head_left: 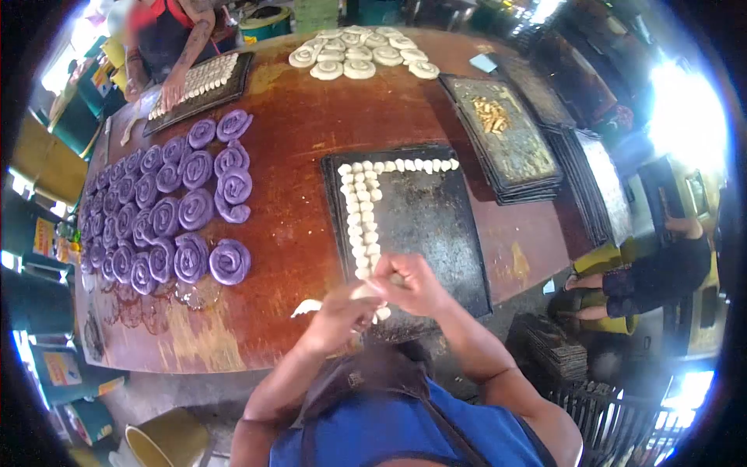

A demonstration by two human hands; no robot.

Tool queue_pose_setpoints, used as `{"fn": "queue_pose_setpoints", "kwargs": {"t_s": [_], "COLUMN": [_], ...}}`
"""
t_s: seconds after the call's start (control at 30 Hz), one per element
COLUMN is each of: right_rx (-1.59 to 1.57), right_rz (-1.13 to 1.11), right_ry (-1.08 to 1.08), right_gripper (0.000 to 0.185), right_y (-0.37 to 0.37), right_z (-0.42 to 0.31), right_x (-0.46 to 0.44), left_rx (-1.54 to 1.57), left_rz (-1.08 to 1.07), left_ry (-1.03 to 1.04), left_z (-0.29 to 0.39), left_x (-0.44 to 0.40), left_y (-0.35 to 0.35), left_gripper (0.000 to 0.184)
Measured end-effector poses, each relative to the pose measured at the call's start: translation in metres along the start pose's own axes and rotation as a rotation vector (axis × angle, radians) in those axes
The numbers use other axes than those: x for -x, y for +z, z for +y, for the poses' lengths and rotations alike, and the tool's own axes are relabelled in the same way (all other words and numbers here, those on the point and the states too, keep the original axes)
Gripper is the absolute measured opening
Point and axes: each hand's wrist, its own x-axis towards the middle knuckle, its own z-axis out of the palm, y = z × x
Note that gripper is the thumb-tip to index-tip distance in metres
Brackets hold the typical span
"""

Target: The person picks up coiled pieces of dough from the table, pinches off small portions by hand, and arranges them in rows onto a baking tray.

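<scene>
My left hand [341, 317] is closed around a rope of pale dough [306, 308], whose tail sticks out to the left over the wooden table [288, 194]. Right beside it, my right hand [411, 285] is curled with its fingers pinched at the dough, a bit of which shows in its grip. Both hands are over the near left part of a black baking tray [436, 233]. Small white dough pieces [354, 208] line the tray's left side in columns and run along its far edge. My hands cover some of the near pieces.
Purple dough coils [196, 210] cover the table's left side; cream dough coils [358, 54] lie at the far end. Stacked trays [517, 148] stand at right, with scraps on top. Across the table, a co-worker's hand [173, 87] touches another filled tray [206, 100]. Another person [661, 272] is at right.
</scene>
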Motion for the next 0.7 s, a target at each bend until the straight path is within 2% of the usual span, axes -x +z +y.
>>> {"fn": "queue_pose_setpoints", "kwargs": {"t_s": [0.03,0.07,0.1,0.13,0.17,0.2,0.23,0.27,0.3,0.33,0.4,0.43,0.47,0.5,0.57,0.6,0.63,0.67,0.7], "right_rx": [-0.224,-0.249,0.064,0.378,0.413,0.452,0.437,0.564,0.689,0.680,0.692,0.587,0.499,0.413,0.371,0.395,0.399,0.422,0.440], "right_rz": [-0.191,-0.204,-0.031,0.140,0.190,0.241,0.228,0.178,0.132,0.131,0.074,-0.013,-0.012,-0.006,0.035,0.051,-0.048,-0.092,-0.134], "right_ry": [0.113,0.122,0.227,0.326,0.236,0.135,0.135,0.081,0.030,0.038,0.090,0.380,0.450,0.517,0.086,0.088,-0.091,-0.183,-0.277], "right_gripper": [0.015,0.015,0.011,0.007,0.008,0.011,0.011,0.016,0.022,0.022,0.028,0.032,0.034,0.035,0.044,0.044,0.049,0.051,0.054], "right_y": [-0.021,-0.030,-0.040,-0.048,-0.053,-0.057,-0.060,-0.062,-0.061,-0.059,-0.056,-0.055,-0.055,-0.050,-0.032,-0.018,-0.004,0.003,0.009], "right_z": [0.017,0.036,0.054,0.073,0.104,0.131,0.142,0.152,0.158,0.161,0.156,0.134,0.104,0.061,0.000,-0.012,-0.023,-0.027,-0.032], "right_x": [0.003,-0.005,-0.021,-0.037,-0.052,-0.069,-0.079,-0.087,-0.091,-0.095,-0.098,-0.100,-0.090,-0.072,-0.016,0.009,0.029,0.033,0.036], "left_rx": [0.181,0.370,0.549,0.583,0.622,0.432,0.233,0.273,0.307,0.341,0.676,0.666,0.665,0.631,0.081,-0.430,-0.464,-0.497,-0.433], "left_rz": [0.103,0.212,0.323,0.353,0.385,0.268,0.112,0.150,0.243,0.329,0.577,0.787,0.768,0.648,0.202,-0.120,-0.115,-0.108,-0.182], "left_ry": [-0.024,-0.029,-0.014,-0.104,-0.192,-0.380,-0.540,-0.523,-0.457,-0.389,-0.208,-0.328,-0.321,-0.304,-0.051,0.204,0.272,0.339,0.133], "left_z": [-0.005,-0.011,-0.016,-0.018,-0.020,-0.020,-0.018,-0.012,-0.015,-0.023,-0.057,-0.051,-0.039,-0.017,-0.007,-0.010,0.002,0.013,0.004], "left_x": [-0.004,-0.008,-0.012,-0.015,-0.017,-0.014,-0.012,-0.012,-0.012,-0.010,-0.019,-0.029,-0.030,-0.031,-0.009,0.007,0.011,0.015,0.018], "left_y": [-0.017,-0.033,-0.050,-0.035,-0.020,-0.001,0.018,0.023,0.015,0.004,-0.020,-0.019,-0.010,0.001,0.002,-0.001,0.001,0.002,-0.003], "left_gripper": [0.030,0.026,0.023,0.014,0.009,0.012,0.023,0.009,0.010,0.012,0.013,0.033,0.033,0.047,0.071,0.082,0.073,0.064,0.050]}}
